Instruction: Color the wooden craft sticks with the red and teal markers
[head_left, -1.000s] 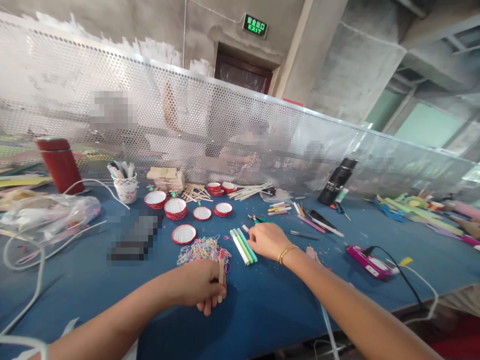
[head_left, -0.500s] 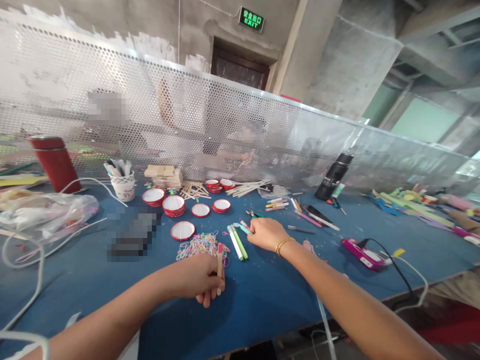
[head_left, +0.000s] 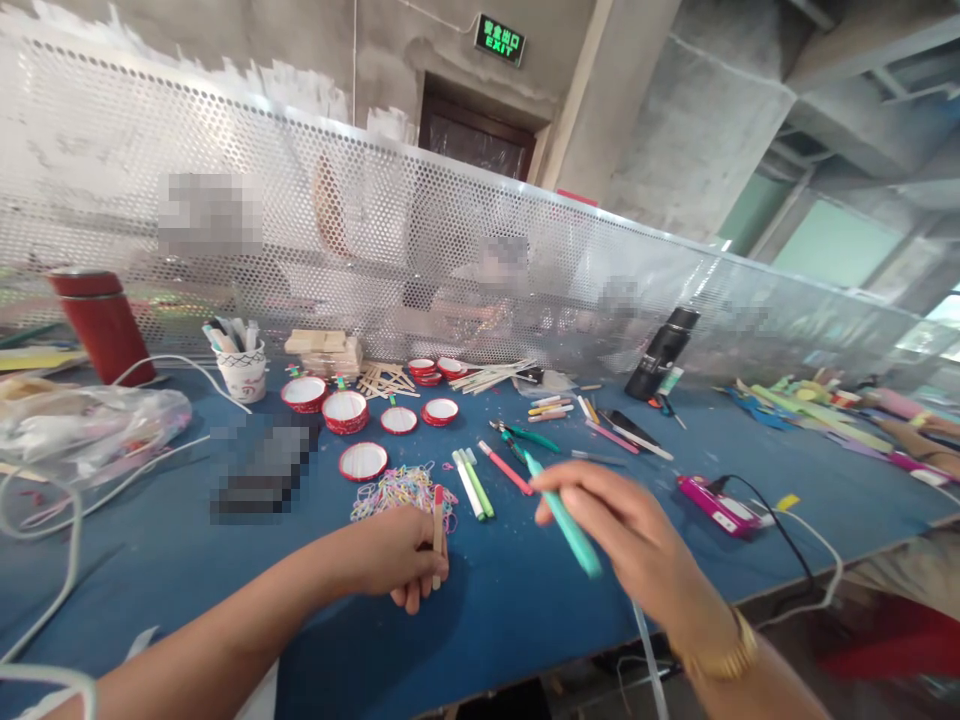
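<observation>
In my left hand [head_left: 409,555] is an upright wooden craft stick [head_left: 438,530] with a red tip, pinched near its lower end. Just behind that hand lies a heap of pastel rubber bands [head_left: 397,490]. My right hand [head_left: 626,520], over the front right of the table, grips a teal marker [head_left: 566,530] that tilts down to the right. Between the hands, a white marker [head_left: 468,485] and a green marker [head_left: 484,490] lie side by side. A red marker [head_left: 506,468] rests beyond them, left of the teal one's tip. Green-handled pliers [head_left: 529,437] lie behind it.
Red-rimmed round lids [head_left: 364,461] sit in the middle, with craft sticks [head_left: 388,381] behind. At the left stand a red flask [head_left: 105,330] and a paper cup [head_left: 244,375] of pens. A black bottle [head_left: 664,355] and a magenta power strip [head_left: 718,506] are at right. Perforated metal [head_left: 375,230] bounds the back.
My right hand has drawn back toward me and right, lifting the teal marker away from the other markers. The red marker and pliers now show more fully. My left hand stays put.
</observation>
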